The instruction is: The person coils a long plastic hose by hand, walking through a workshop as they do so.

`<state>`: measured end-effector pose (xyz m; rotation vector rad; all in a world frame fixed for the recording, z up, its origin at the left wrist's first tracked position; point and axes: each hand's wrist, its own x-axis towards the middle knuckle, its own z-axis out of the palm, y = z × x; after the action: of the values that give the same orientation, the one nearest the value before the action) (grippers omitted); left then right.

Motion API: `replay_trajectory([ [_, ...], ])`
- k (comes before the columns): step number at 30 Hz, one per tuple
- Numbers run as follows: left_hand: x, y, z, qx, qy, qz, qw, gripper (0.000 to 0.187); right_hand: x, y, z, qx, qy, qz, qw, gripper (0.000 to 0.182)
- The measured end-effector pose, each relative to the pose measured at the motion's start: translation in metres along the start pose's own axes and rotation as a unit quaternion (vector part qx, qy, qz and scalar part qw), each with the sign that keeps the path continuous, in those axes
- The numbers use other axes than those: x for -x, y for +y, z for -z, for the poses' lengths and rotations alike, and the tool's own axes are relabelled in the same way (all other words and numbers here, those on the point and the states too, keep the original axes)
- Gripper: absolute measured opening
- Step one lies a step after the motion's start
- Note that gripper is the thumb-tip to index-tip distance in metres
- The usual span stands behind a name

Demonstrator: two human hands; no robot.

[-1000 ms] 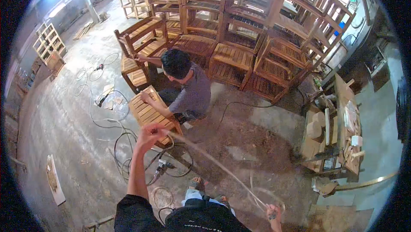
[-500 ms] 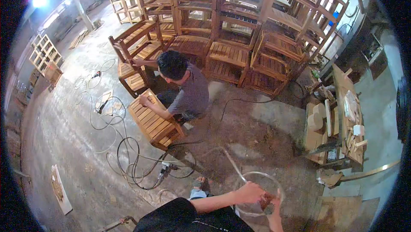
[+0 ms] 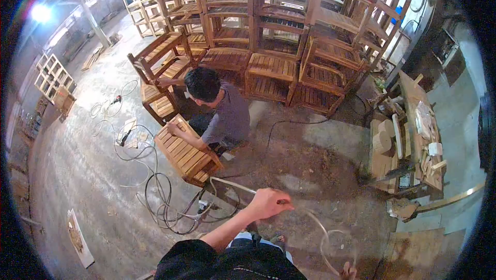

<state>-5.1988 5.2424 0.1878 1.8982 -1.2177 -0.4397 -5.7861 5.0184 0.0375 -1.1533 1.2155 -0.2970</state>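
My left hand (image 3: 269,203) is closed around a pale, translucent hose (image 3: 313,219) in front of my body. One end of the hose stretches left from the fist toward the slatted wooden piece, and the rest curves down to the right. Low at the bottom edge, my right hand (image 3: 349,271) grips the same hose where it forms a loose loop. Only part of that hand shows. Below my left arm, my feet stand on the concrete floor.
A person (image 3: 222,107) crouches ahead, one hand on a slatted wooden stool (image 3: 188,150). Tangled hoses (image 3: 160,202) lie on the floor at left. Stacked wooden chairs (image 3: 274,73) fill the back. A workbench (image 3: 423,140) with wood pieces stands at right, a board (image 3: 78,238) at lower left.
My hands have moved apart: the left went up and left with the hose, the right dropped toward the bottom edge. The hose between them is drawn out from its coil.
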Motion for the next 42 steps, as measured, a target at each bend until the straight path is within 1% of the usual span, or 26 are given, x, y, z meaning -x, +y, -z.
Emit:
replay_trajectory([
  [5, -0.008, 0.009, -0.005, 0.030, -0.047, -0.047, 0.997, 0.020, 0.006, -0.144, -0.152, 0.292, 0.081, 0.017, 0.953, 0.042],
  [7, -0.005, 0.017, -0.027, 0.044, -0.101, -0.093, 0.990, 0.017, -0.027, -0.130, -0.172, 0.354, 0.125, 0.223, 0.899, 0.043],
  [8, -0.005, 0.023, -0.035, 0.033, -0.102, -0.122, 0.987, 0.016, -0.027, -0.153, -0.199, 0.265, 0.044, 0.340, 0.901, 0.040],
  [9, -0.005, 0.032, -0.041, 0.021, -0.104, -0.150, 0.983, 0.015, -0.023, -0.182, -0.242, 0.167, -0.039, 0.445, 0.879, 0.038],
  [10, -0.005, 0.038, -0.050, 0.009, -0.108, -0.179, 0.978, 0.015, -0.016, -0.202, -0.282, 0.093, -0.079, 0.433, 0.893, 0.037],
  [11, -0.009, 0.039, -0.064, -0.021, -0.028, -0.223, 0.974, 0.016, -0.006, -0.205, -0.304, 0.067, -0.107, 0.399, 0.908, 0.036],
  [12, -0.010, 0.042, -0.061, -0.017, -0.018, -0.223, 0.975, 0.016, 0.004, -0.207, -0.325, 0.040, -0.132, 0.363, 0.921, 0.034],
  [14, -0.018, 0.054, -0.044, -0.009, 0.005, -0.220, 0.975, 0.018, 0.014, -0.204, -0.340, 0.087, -0.164, 0.252, 0.950, 0.028],
  [15, -0.019, 0.058, -0.032, 0.005, 0.024, -0.200, 0.980, 0.019, -0.002, -0.194, -0.332, 0.178, -0.126, 0.326, 0.920, 0.024],
  [17, -0.018, 0.062, 0.002, 0.032, 0.059, -0.156, 0.985, 0.021, -0.055, -0.153, -0.298, 0.344, -0.048, 0.457, 0.819, 0.018],
  [20, -0.023, 0.063, 0.049, 0.059, 0.222, -0.116, 0.966, 0.021, -0.076, -0.107, -0.257, 0.264, -0.039, 0.178, 0.947, 0.016],
  [22, -0.018, 0.058, 0.087, 0.071, 0.230, -0.039, 0.970, 0.020, -0.044, -0.123, -0.245, 0.324, -0.004, 0.210, 0.922, 0.018],
  [23, -0.014, 0.058, 0.103, 0.044, 0.275, -0.041, 0.959, 0.018, -0.036, -0.134, -0.242, 0.353, 0.014, 0.229, 0.907, 0.019],
  [25, -0.003, 0.045, 0.124, 0.021, 0.304, -0.018, 0.952, 0.023, -0.056, -0.107, -0.203, 0.435, 0.063, 0.348, 0.828, 0.020],
  [26, 0.002, 0.036, 0.132, 0.056, 0.346, -0.004, 0.936, 0.021, -0.069, -0.090, -0.175, 0.467, 0.088, 0.403, 0.782, 0.020],
  [27, 0.006, 0.025, 0.140, 0.090, 0.388, 0.010, 0.917, 0.019, -0.083, -0.082, -0.144, 0.265, 0.043, 0.289, 0.919, 0.023],
  [28, 0.012, 0.013, 0.151, 0.169, 0.417, 0.056, 0.891, 0.017, -0.092, -0.081, -0.126, 0.137, 0.008, 0.218, 0.966, 0.025],
  [29, 0.019, 0.004, 0.161, 0.248, 0.441, 0.103, 0.856, 0.015, -0.101, -0.080, -0.110, 0.001, -0.008, 0.143, 0.990, 0.027],
  [30, 0.024, 0.001, 0.173, 0.221, 0.453, 0.116, 0.856, 0.014, -0.100, -0.085, -0.099, -0.039, -0.009, 0.132, 0.990, 0.028],
  [32, 0.035, -0.013, 0.198, 0.189, 0.490, 0.113, 0.843, 0.011, -0.104, -0.085, -0.072, 0.149, 0.072, 0.293, 0.942, 0.032],
  [33, 0.043, -0.026, 0.209, 0.184, 0.514, 0.097, 0.832, 0.011, -0.106, -0.075, -0.057, 0.362, 0.148, 0.436, 0.810, 0.034],
  [35, 0.060, -0.047, 0.220, 0.227, 0.557, 0.136, 0.787, 0.010, -0.110, -0.047, -0.026, 0.504, 0.170, 0.495, 0.687, 0.032],
  [36, 0.068, -0.059, 0.223, 0.249, 0.580, 0.154, 0.761, 0.010, -0.113, -0.032, -0.010, 0.459, 0.131, 0.444, 0.758, 0.030],
  [39, 0.091, -0.111, 0.214, 0.177, 0.529, 0.211, 0.803, 0.008, -0.108, 0.009, 0.034, 0.294, 0.010, 0.262, 0.919, 0.037],
  [41, 0.108, -0.151, 0.188, 0.095, 0.428, 0.275, 0.855, 0.010, -0.080, -0.031, -0.026, 0.016, -0.097, 0.233, 0.968, 0.026],
  [42, 0.115, -0.172, 0.169, 0.052, 0.372, 0.304, 0.876, 0.011, -0.058, -0.064, -0.069, -0.119, -0.143, 0.204, 0.961, 0.023],
])
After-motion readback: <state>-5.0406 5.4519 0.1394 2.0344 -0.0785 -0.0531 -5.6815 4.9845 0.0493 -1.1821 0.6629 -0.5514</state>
